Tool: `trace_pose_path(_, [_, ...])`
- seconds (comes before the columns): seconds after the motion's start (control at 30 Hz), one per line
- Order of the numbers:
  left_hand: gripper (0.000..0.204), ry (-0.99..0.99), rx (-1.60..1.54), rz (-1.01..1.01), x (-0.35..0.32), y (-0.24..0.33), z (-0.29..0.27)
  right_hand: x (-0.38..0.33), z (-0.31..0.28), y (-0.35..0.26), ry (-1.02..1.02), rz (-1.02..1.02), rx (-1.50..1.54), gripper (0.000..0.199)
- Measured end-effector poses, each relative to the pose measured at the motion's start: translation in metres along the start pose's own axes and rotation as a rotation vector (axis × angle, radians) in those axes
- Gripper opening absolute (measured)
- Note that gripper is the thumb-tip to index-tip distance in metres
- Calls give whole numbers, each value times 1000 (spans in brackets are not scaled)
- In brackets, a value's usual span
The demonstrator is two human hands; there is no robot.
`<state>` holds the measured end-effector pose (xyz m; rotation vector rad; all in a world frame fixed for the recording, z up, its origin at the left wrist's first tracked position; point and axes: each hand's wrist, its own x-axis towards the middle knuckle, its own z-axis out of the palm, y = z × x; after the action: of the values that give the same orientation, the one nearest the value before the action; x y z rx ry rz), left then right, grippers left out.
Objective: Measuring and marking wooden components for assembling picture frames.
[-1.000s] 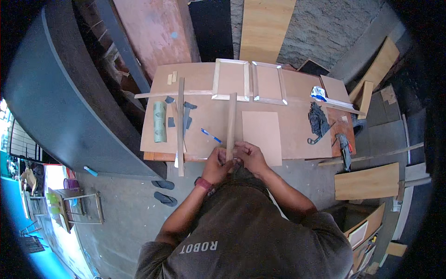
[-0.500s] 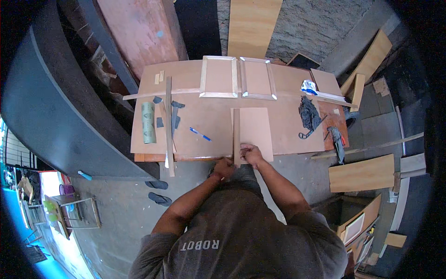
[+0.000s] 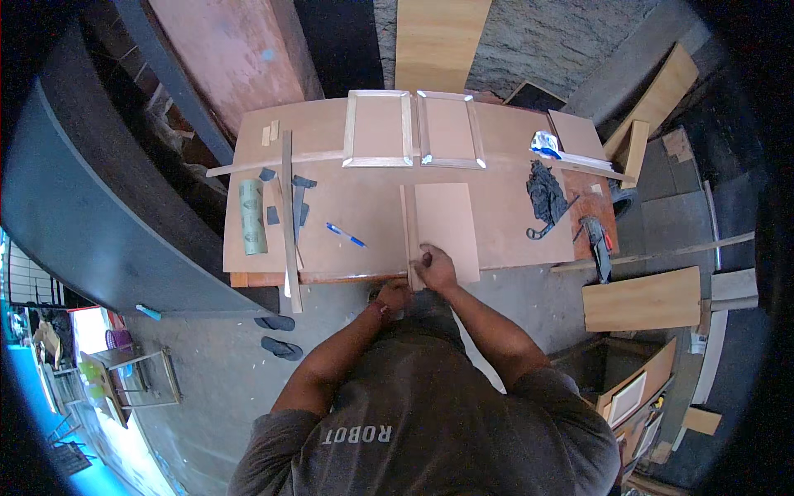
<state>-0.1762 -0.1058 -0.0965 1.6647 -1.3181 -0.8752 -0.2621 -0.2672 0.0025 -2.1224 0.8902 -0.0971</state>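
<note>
Narrow brown wooden strip (image 3: 413, 219): along the left side of a flat tan rectangular board (image 3: 449, 217)
Left hand (image 3: 394, 294): half-curled at strip's near end; grip unclear
Right hand (image 3: 436, 267): fingers bent, beside strip; grip unclear

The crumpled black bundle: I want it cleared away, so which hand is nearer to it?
Right. In the picture, the right hand, at the wooden strip, is left of and below the crumpled black bundle; the left hand is farther left and lower.

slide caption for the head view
Right hand by a wooden strip along a brown panel, left hand at the near table edge, two frames beyond.
</note>
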Motion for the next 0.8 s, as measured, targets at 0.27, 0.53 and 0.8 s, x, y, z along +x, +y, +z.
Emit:
trace_pose_path(0.27, [9, 108, -237, 7, 4, -17, 28, -4, 1, -7, 85, -124, -132, 60])
trace_pose_path(0.53, [12, 228, -373, -102, 5, 56, -7, -8, -24, -21, 156, -158, -1, 50])
trace_pose_path(0.8, [16, 132, -532, -376, 11, 81, -29, -1, -22, -5, 18, -57, 100, 46])
